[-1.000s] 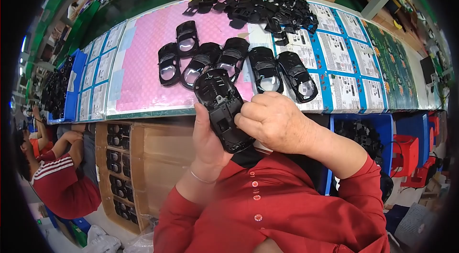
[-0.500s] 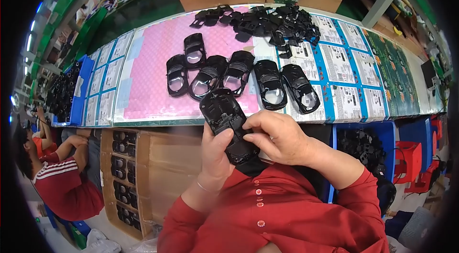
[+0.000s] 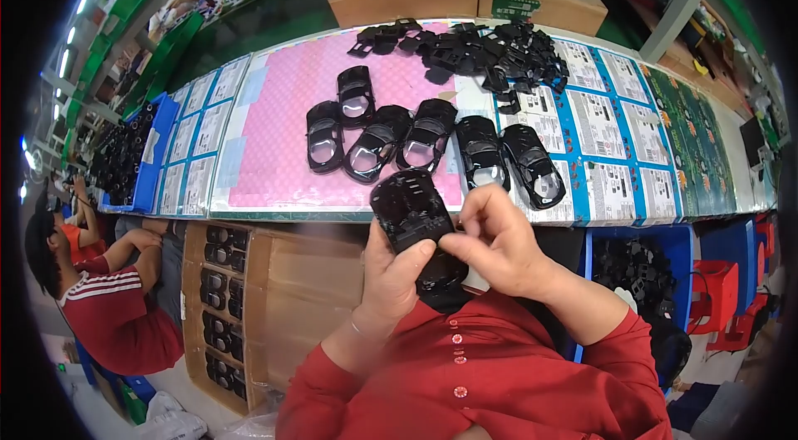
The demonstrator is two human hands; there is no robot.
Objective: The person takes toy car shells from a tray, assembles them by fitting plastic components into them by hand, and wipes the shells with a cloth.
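Note:
A black toy car body, its hollow underside turned up, is held in front of my chest. My left hand is closed around its left side, thumb laid across the inner parts. On the other side, my right hand has its thumb against the car body and its fingers curled; the fingertips partly hide what they touch. Just beyond lie several glossy black toy car shells with clear windows, among them one shell on the pink padded sheet and another shell on the printed sheets at right.
A heap of black plastic parts lies at the table's back. Blue bins of black parts stand at left and lower right. Below the table edge, a cardboard box holds black pieces. A person in a red shirt sits at left.
The car body has tilted, its far end now turned up more toward me. My right hand's fingers have lifted from its middle and curled, the thumb staying at its edge. The view has shifted slightly.

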